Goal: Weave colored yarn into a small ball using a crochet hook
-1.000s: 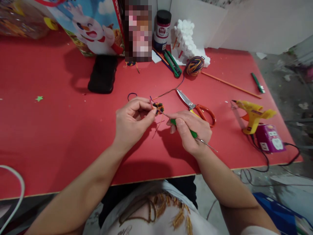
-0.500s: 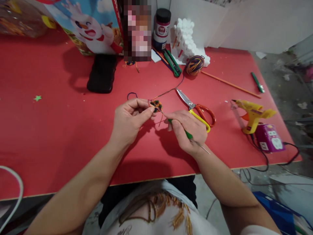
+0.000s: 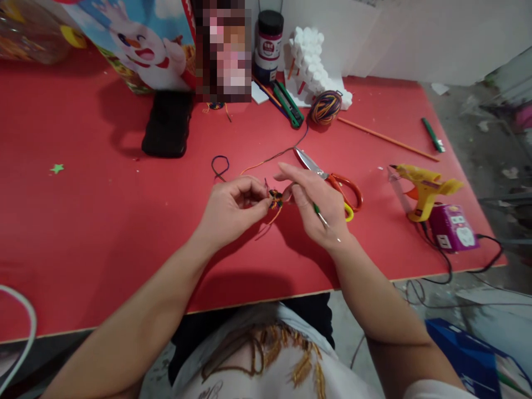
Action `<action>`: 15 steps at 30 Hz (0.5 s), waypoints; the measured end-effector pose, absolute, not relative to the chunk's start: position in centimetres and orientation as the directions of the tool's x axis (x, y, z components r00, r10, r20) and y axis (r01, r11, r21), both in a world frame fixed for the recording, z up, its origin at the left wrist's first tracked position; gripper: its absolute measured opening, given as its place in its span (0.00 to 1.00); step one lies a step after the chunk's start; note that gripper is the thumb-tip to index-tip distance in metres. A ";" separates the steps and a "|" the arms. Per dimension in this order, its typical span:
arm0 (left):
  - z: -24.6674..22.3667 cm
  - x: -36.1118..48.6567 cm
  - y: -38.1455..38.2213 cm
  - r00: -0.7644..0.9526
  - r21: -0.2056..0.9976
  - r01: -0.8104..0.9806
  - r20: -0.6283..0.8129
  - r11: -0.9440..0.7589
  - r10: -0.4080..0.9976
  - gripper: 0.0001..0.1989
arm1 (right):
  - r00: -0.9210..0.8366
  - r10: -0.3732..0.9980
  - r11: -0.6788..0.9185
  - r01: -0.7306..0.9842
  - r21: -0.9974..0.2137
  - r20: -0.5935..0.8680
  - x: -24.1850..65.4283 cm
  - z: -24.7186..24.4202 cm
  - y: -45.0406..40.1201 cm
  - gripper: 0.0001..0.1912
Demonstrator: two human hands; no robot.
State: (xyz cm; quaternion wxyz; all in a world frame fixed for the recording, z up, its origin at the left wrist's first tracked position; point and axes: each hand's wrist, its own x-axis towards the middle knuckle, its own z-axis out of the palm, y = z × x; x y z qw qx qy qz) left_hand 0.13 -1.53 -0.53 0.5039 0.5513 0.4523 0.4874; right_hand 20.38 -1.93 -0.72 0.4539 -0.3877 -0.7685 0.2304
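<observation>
My left hand (image 3: pixel 233 208) pinches a small round crochet piece (image 3: pixel 276 199) in orange and dark yarn, with a loose tail hanging below it. A crochet hook (image 3: pixel 317 209) with a green grip lies in my right hand (image 3: pixel 320 199); its metal end sticks out toward the wrist and its working tip is hidden. The right fingertips meet the piece's right edge, while the index finger stretches out above it. From the piece a strand runs to a multicoloured yarn ball (image 3: pixel 326 107) at the back.
Scissors (image 3: pixel 346 189) lie just beyond my right hand. Further right are a yellow glue gun (image 3: pixel 428 188) and a purple box (image 3: pixel 453 228) with cables. A green cutter (image 3: pixel 287 105), a black-lidded jar (image 3: pixel 268 47) and a black phone-like object (image 3: pixel 168 124) lie behind.
Both hands and the crochet piece have moved slightly nearer to me and right. My right index finger has lifted and straightened, and the hook has turned within the hand.
</observation>
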 end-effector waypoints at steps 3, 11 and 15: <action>-0.6 0.2 -1.6 0.115 0.996 0.009 0.087 -0.089 0.990 0.04 | -0.281 0.812 0.584 0.408 -0.702 0.512 20.4 -1.0 -1.7 0.21; -0.1 0.0 -1.4 0.117 0.997 -0.077 0.000 0.009 0.993 0.06 | -0.263 0.824 0.566 0.406 -0.717 0.502 20.5 -1.6 -1.6 0.22; 0.0 -0.1 -1.4 0.106 0.996 -0.087 0.013 -0.004 0.994 0.07 | -0.328 0.776 0.626 0.497 -0.600 0.539 20.6 -2.0 -1.1 0.21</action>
